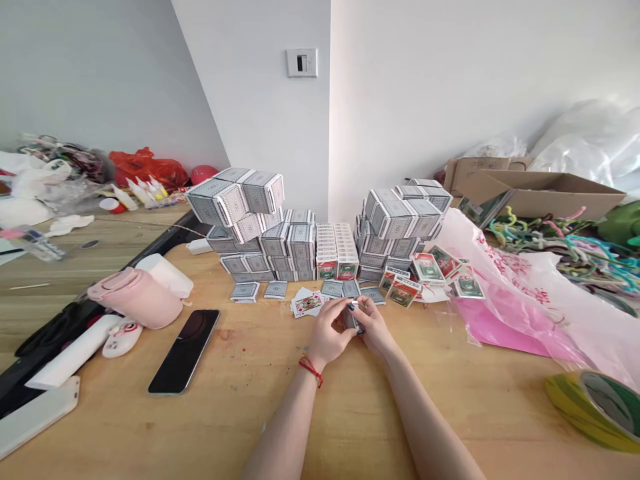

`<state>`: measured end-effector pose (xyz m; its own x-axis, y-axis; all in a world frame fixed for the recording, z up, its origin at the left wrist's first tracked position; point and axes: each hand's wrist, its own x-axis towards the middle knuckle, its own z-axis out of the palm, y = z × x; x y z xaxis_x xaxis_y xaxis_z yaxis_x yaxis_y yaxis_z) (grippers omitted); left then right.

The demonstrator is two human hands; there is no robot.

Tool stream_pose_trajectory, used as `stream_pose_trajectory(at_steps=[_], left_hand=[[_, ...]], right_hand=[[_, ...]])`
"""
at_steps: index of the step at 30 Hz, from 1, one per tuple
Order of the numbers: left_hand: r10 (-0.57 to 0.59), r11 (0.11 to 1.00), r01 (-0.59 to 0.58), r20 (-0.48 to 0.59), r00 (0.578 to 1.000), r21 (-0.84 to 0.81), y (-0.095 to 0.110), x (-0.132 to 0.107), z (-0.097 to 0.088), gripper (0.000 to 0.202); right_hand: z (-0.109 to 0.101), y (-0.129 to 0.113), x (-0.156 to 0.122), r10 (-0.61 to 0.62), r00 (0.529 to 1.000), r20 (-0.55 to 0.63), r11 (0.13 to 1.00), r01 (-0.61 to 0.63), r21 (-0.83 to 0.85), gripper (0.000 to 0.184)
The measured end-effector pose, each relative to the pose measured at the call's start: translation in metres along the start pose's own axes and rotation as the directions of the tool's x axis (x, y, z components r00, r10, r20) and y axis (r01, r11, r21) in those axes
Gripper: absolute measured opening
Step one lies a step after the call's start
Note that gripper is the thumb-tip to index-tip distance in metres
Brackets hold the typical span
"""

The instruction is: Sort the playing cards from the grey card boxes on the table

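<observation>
Both my left hand (pixel 330 328) and my right hand (pixel 371 323) close around a small grey-backed piece made of playing cards (pixel 351 319), just above the wooden table. My fingers hide much of it. Behind my left hand lie loose playing cards (pixel 308 304), a face card on top. Grey-backed folded card pieces (pixel 245 291) lie in a row along the front of the stacks, some right behind my fingers. Beyond them stand card-block stacks on the left (pixel 235 207) and on the right (pixel 395 220), with two columns of boxed card decks (pixel 336 250) between.
Loose card boxes (pixel 404 291) lie right of my hands, beside a pink and white plastic bag (pixel 525 300). Yellow-green tape (pixel 565 400) sits at the front right. On the left are a phone (pixel 185 351), a pink pouch-like item (pixel 137 297) and white objects. An open cardboard box (pixel 550 190) stands behind.
</observation>
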<state>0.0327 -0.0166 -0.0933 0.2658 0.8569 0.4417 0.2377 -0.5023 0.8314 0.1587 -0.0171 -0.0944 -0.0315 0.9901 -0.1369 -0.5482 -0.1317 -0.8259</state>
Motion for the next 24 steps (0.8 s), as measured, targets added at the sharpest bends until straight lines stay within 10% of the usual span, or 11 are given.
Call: stream_pose_trajectory(at_steps=[24], left_hand=[[-0.004,0.985,0.019,0.087,0.996,-0.170,0.0004,0.0022,0.0005,0.059]], right_hand=[[-0.0058,-0.0045,0.0004,0.093,0.994,0.063,0.980,-0.103,0.170,0.029]])
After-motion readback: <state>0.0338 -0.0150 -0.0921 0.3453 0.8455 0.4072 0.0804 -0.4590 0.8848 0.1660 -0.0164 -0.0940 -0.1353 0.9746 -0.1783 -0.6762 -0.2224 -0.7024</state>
